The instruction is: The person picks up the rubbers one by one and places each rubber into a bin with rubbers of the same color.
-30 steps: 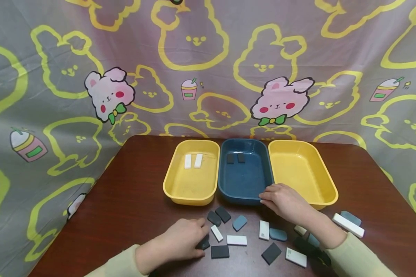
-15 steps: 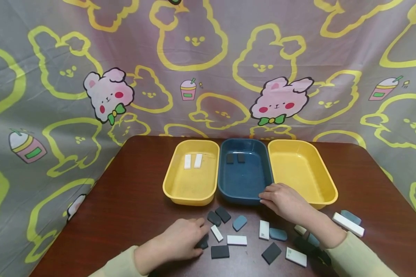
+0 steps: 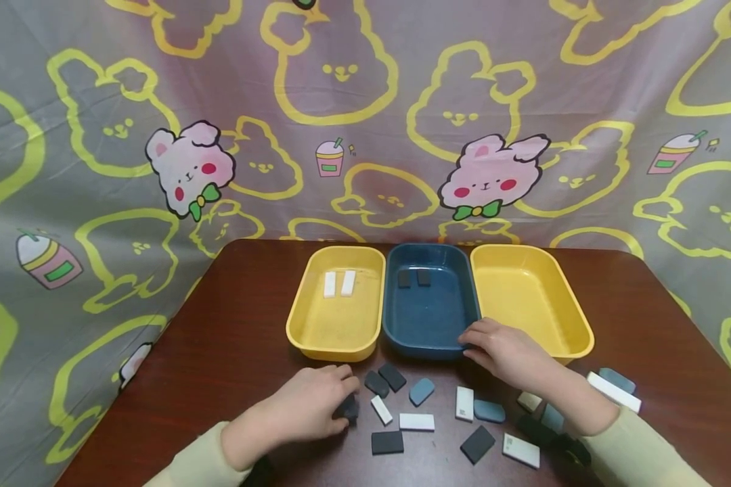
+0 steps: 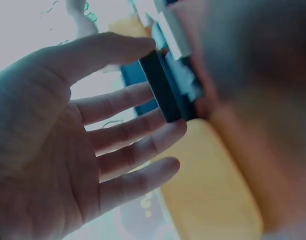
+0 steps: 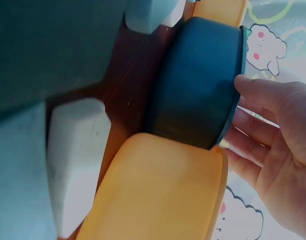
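Fingers [image 4: 155,141] pinch block [image 4: 161,88], probably black.

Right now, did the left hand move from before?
Yes: in the head view, the left hand shifted left and forward, away from the small white block.

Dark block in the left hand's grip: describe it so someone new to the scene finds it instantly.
On the brown table, find the yellow tray left of the blue tray. The left hand is in front of that yellow tray, the dark block in its grip. The neighbouring dark blocks lie loose on the table; this one alone is held.
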A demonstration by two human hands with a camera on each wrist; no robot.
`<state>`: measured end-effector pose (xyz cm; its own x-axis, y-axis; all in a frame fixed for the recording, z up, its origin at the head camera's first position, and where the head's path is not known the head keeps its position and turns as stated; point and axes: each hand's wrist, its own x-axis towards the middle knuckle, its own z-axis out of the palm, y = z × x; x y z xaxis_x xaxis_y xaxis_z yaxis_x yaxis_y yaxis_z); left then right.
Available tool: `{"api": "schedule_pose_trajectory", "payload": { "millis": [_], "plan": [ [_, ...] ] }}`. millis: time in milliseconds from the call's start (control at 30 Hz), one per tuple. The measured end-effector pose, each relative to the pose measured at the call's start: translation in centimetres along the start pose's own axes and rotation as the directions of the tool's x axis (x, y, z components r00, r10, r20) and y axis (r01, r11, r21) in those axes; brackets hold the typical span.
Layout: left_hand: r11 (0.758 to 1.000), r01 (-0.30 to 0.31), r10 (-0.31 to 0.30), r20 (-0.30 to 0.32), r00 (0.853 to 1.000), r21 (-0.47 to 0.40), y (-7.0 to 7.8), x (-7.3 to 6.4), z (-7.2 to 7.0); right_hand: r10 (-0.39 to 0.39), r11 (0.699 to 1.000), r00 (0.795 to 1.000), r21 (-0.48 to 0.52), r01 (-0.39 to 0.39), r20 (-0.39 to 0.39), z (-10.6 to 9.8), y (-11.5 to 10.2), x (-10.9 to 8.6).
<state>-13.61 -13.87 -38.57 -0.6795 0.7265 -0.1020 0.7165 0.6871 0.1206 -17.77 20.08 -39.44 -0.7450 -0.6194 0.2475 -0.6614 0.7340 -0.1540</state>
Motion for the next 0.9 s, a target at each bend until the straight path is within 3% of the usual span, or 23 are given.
{"api": "schedule_pose_trajectory", "payload": {
  "millis": [267, 467, 600, 900],
  "plan": [
    [0.997, -0.026, 0.019, -0.083, 0.996, -0.078, -0.2, 0.2, -2.4, -0.041, 0.999, 0.999, 0.019, 0.041, -0.024, -0.1, 0.7, -0.2],
    [0.995, -0.042, 0.029, -0.137, 0.990, -0.091, -0.9, 1.5, -4.6, -0.042, 0.998, 0.999, 0.036, 0.043, -0.025, -0.1, 0.8, 0.0],
    [0.997, -0.022, 0.011, -0.147, 0.989, -0.074, -1.6, 3.2, -6.1, -0.052, 0.998, 0.998, 0.037, 0.053, -0.030, -0.2, 0.8, 0.0],
    [1.000, 0.001, -0.004, -0.145, 0.989, -0.017, -3.2, 8.8, -8.9, -0.039, 0.999, 0.999, 0.034, 0.040, -0.010, -0.3, 0.6, -0.1]
  ]
}}
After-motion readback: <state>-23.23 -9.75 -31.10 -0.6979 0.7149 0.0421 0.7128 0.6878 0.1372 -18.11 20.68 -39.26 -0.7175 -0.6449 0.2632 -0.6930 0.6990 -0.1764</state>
